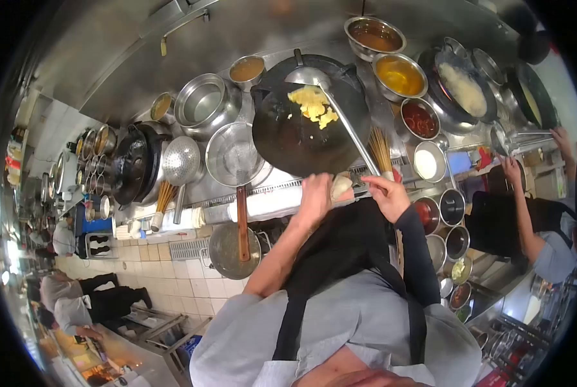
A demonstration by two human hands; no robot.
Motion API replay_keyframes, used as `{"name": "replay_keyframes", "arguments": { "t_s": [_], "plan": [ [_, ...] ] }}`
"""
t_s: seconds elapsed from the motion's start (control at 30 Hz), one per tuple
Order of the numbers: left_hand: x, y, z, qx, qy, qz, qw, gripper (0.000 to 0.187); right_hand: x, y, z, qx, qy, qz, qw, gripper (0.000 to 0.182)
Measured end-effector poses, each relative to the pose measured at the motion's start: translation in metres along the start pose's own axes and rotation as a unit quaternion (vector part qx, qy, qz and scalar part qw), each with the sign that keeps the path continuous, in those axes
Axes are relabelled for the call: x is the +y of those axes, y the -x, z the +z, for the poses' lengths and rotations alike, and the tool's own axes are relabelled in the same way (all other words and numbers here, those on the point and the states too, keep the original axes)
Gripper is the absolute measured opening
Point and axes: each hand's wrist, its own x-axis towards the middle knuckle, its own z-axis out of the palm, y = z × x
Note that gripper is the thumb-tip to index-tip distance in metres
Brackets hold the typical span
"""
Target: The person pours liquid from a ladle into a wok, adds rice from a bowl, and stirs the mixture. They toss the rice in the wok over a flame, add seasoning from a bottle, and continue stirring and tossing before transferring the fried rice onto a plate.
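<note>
A dark wok sits on the range in front of me, with yellow scrambled egg toward its far side. The bowl of a metal ladle rests in the wok beyond the egg, and its long handle slopes down to my right hand. The fingers of that hand are closed at the handle's end. At the wok's near edge, my left hand is closed around a light folded cloth; its grip on the wok's rim is hidden.
Left of the wok are a wire strainer, a perforated skimmer and a steel pot. Bowls of orange liquid and red sauce stand right, near a bamboo brush. A co-worker's arm works farther right.
</note>
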Motion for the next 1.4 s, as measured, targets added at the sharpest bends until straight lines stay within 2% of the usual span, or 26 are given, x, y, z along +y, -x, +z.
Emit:
{"name": "replay_keyframes", "arguments": {
  "t_s": [0.17, 0.2, 0.27, 0.3, 0.37, 0.4, 0.43, 0.47, 0.5, 0.53, 0.57, 0.63, 0.67, 0.7, 0.8, 0.83, 0.9, 0.93, 1.0, 1.03, 1.1, 1.13, 1.17, 1.23, 1.37, 1.4],
  "plan": [
    [-0.034, -0.064, 0.017, 0.01, 0.006, 0.002, 1.0, 0.01, 0.049, -0.04, 0.04, 0.023, -0.014, -0.006, 1.0, 0.045],
    [-0.038, -0.068, 0.022, 0.015, 0.009, 0.001, 1.0, 0.009, 0.042, -0.046, 0.044, 0.0, 0.012, 0.048, 0.999, 0.051],
    [-0.056, -0.077, 0.04, 0.005, 0.02, -0.008, 1.0, 0.011, 0.045, -0.056, 0.063, 0.032, 0.134, 0.045, 0.989, 0.052],
    [-0.056, -0.074, 0.041, 0.057, 0.039, 0.0, 0.998, 0.013, 0.045, -0.059, 0.073, 0.048, 0.195, 0.045, 0.978, 0.053],
    [-0.05, -0.069, 0.04, 0.157, 0.082, 0.02, 0.984, 0.016, 0.034, -0.065, 0.084, 0.004, 0.142, 0.107, 0.984, 0.057],
    [-0.047, -0.056, 0.038, 0.134, 0.123, -0.057, 0.982, 0.024, 0.031, -0.067, 0.086, -0.004, 0.103, 0.064, 0.993, 0.059],
    [-0.036, -0.041, 0.033, 0.107, 0.336, -0.2, 0.914, 0.029, 0.032, -0.061, 0.092, -0.013, 0.062, 0.027, 0.998, 0.062],
    [-0.018, -0.023, 0.022, 0.065, 0.519, -0.339, 0.782, 0.034, 0.025, -0.052, 0.091, -0.036, 0.079, 0.028, 0.996, 0.053],
    [-0.004, -0.008, 0.004, -0.033, 0.632, -0.396, 0.665, 0.045, 0.019, -0.043, 0.091, -0.058, 0.096, 0.028, 0.993, 0.046],
    [0.022, 0.003, -0.015, -0.02, 0.63, -0.432, 0.645, 0.051, 0.027, -0.024, 0.092, 0.0, 0.08, -0.063, 0.995, 0.037],
    [0.006, 0.013, -0.002, -0.043, 0.655, -0.378, 0.653, 0.047, 0.035, -0.007, 0.093, 0.058, 0.074, -0.155, 0.983, 0.027],
    [0.015, 0.015, 0.0, -0.069, 0.564, -0.376, 0.732, 0.025, 0.049, 0.035, 0.08, 0.093, 0.081, -0.156, 0.98, 0.03],
    [-0.013, 0.015, 0.015, -0.101, 0.544, -0.327, 0.766, 0.023, 0.052, 0.063, 0.065, 0.067, 0.081, -0.077, 0.991, 0.031],
    [-0.001, 0.01, 0.009, -0.104, 0.542, -0.373, 0.746, 0.018, 0.056, 0.093, 0.054, 0.045, 0.066, 0.004, 0.997, 0.033],
    [-0.007, -0.013, 0.017, -0.08, 0.544, -0.366, 0.751, 0.018, 0.093, 0.193, 0.044, 0.18, 0.021, 0.152, 0.972, 0.035],
    [-0.003, -0.021, 0.015, -0.094, 0.571, -0.377, 0.724, 0.017, 0.114, 0.226, 0.053, 0.238, -0.016, 0.179, 0.954, 0.035],
    [0.0, -0.035, 0.015, -0.133, 0.628, -0.378, 0.668, 0.019, 0.134, 0.297, 0.066, 0.379, -0.076, 0.214, 0.897, 0.032],
    [-0.004, -0.04, 0.023, -0.136, 0.624, -0.365, 0.678, 0.018, 0.151, 0.333, 0.086, 0.444, -0.18, 0.241, 0.844, 0.029],
    [-0.007, -0.048, 0.027, -0.143, 0.622, -0.364, 0.679, 0.017, 0.185, 0.405, 0.128, 0.598, -0.372, 0.235, 0.67, 0.027],
    [-0.002, -0.052, 0.029, -0.152, 0.623, -0.376, 0.669, 0.017, 0.17, 0.44, 0.14, 0.693, -0.385, 0.215, 0.571, 0.031],
    [-0.009, -0.067, 0.035, -0.167, 0.623, -0.388, 0.659, 0.017, 0.172, 0.51, 0.171, 0.847, -0.353, 0.209, 0.339, 0.02],
    [-0.006, -0.069, 0.036, -0.147, 0.608, -0.401, 0.67, 0.018, 0.177, 0.547, 0.191, 0.885, -0.325, 0.2, 0.266, 0.022],
    [0.0, -0.07, 0.033, -0.124, 0.591, -0.413, 0.682, 0.018, 0.191, 0.585, 0.215, 0.919, -0.302, 0.131, 0.219, 0.026],
    [-0.001, -0.077, 0.029, -0.125, 0.584, -0.425, 0.68, 0.019, 0.157, 0.627, 0.214, 0.954, -0.255, 0.133, 0.084, 0.028],
    [0.001, -0.085, 0.019, -0.123, 0.601, -0.44, 0.656, 0.019, 0.156, 0.706, 0.222, 0.943, -0.291, 0.163, 0.021, 0.023],
    [0.001, -0.086, 0.016, -0.123, 0.598, -0.435, 0.662, 0.018, 0.151, 0.719, 0.22, 0.928, -0.335, 0.153, 0.054, 0.021]
  ]
}}
